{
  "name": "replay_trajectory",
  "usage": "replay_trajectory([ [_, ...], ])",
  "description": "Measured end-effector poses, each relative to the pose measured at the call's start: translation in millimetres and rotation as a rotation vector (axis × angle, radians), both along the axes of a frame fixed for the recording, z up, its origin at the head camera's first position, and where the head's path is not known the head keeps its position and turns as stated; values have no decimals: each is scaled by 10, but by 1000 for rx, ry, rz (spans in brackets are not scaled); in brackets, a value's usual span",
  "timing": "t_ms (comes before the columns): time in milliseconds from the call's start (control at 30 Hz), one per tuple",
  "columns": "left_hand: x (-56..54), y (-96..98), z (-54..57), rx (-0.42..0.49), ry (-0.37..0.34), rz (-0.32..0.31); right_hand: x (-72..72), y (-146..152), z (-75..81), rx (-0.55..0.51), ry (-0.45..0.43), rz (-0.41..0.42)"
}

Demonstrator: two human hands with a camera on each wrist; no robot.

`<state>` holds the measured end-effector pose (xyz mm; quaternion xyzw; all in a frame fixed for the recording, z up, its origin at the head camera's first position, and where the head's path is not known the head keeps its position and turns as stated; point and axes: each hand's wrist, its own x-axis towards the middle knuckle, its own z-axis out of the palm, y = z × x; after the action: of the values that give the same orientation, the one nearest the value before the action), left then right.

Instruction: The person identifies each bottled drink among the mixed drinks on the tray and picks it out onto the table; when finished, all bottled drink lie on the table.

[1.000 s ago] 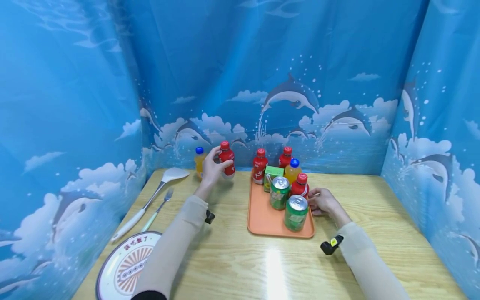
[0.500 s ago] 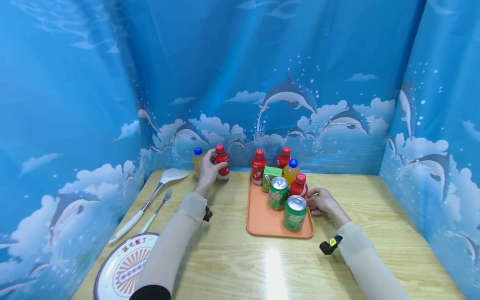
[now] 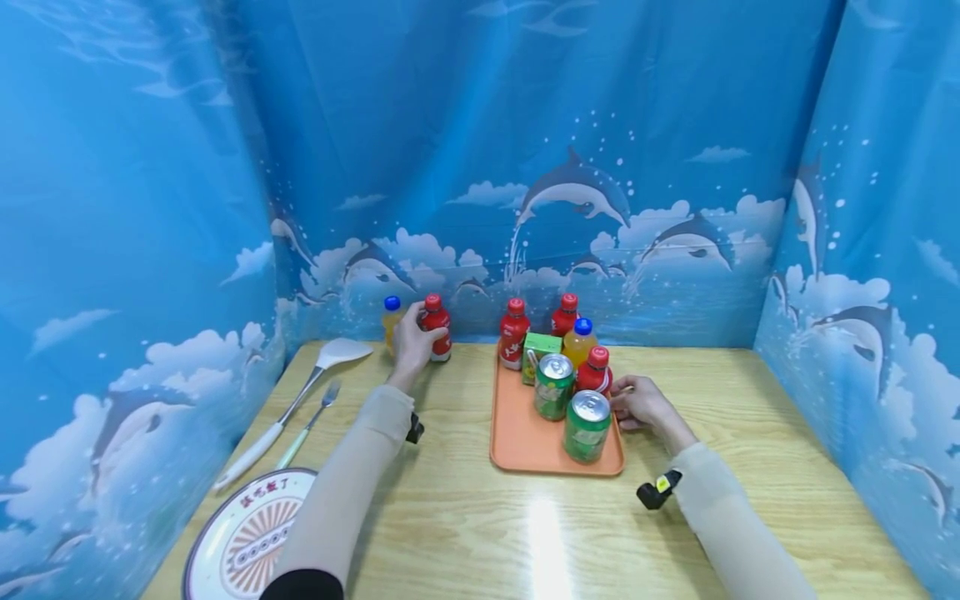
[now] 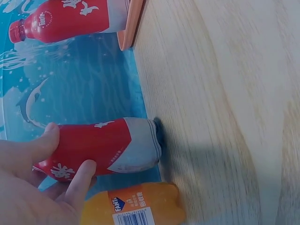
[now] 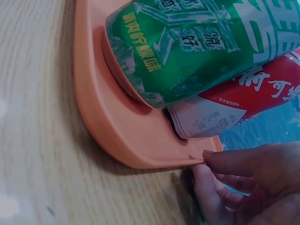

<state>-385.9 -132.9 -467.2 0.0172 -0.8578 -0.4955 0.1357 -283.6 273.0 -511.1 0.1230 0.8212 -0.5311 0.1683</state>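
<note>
The red bottle (image 3: pixel 436 320) is at the counter (image 3: pixel 465 517)'s back edge, left of its middle, and the left hand (image 3: pixel 413 340) grips it around its upper half, thumb on the side toward the tray. From that hand's palm the bottle lies just beyond and to the right, its long axis nearly vertical across the forearm's line, cap up and base down; whether the base is fully seated on the wood I cannot tell. The left hand is clearly the nearer; the right is well apart, past the tray. Just left of the bottle, an orange drink (image 3: pixel 390 322) stands upright, partly hidden by the fingers. To the right, with bare counter between, is the orange tray (image 3: pixel 517 450), a second red bottle (image 3: pixel 513 340) upright at its back left corner. The right hand (image 3: pixel 647 404) pinches the tray's right edge between thumb and fingers, close beside a third red bottle (image 3: pixel 592 381) and the front green can (image 3: pixel 587 435), both upright.
</note>
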Motion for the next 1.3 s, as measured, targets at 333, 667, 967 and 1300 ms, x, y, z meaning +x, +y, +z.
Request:
replay_trajectory([
  [333,-20,46,12,-68,-42,32,-19,14,-7,-6,-8,4],
  [667,-23,128,93,-157,-146,69,-29,24,-8,-1,6,7],
  [967,40,107,265,-110,-128,22,27,1,-21,-50,34,-12],
  [1300,114,273,482,-141,205,-41,61,-38,29,-29,36,-29],
])
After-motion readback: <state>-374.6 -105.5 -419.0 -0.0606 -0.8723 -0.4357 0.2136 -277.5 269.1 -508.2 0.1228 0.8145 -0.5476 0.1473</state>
